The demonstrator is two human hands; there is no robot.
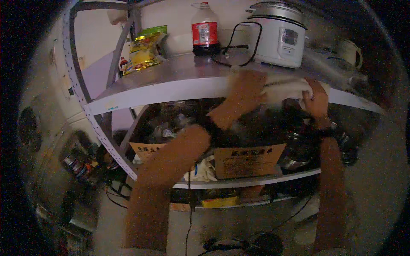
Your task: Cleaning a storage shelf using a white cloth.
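Note:
A pale folded cloth (285,89) hangs at the white front edge of the upper metal shelf (166,91), below a white rice cooker (278,38). My right hand (316,97) grips its right end with bent fingers. My left hand (248,86), blurred, lies against the cloth's left part; its fingers are too unclear to show how they hold it. Left of the rice cooker, a black power cord (260,38) lies looped on the shelf, beside a large plastic bottle with a red label (205,33) and dark liquid at its bottom.
Yellow and green food packets (144,52) lean at the shelf's left. The lower shelf holds an open cardboard box (248,161), a whitish cloth or bag (203,169) and shiny metal pots (293,153). A perforated metal post (96,128) stands left. A pale mug (349,54) is at upper right.

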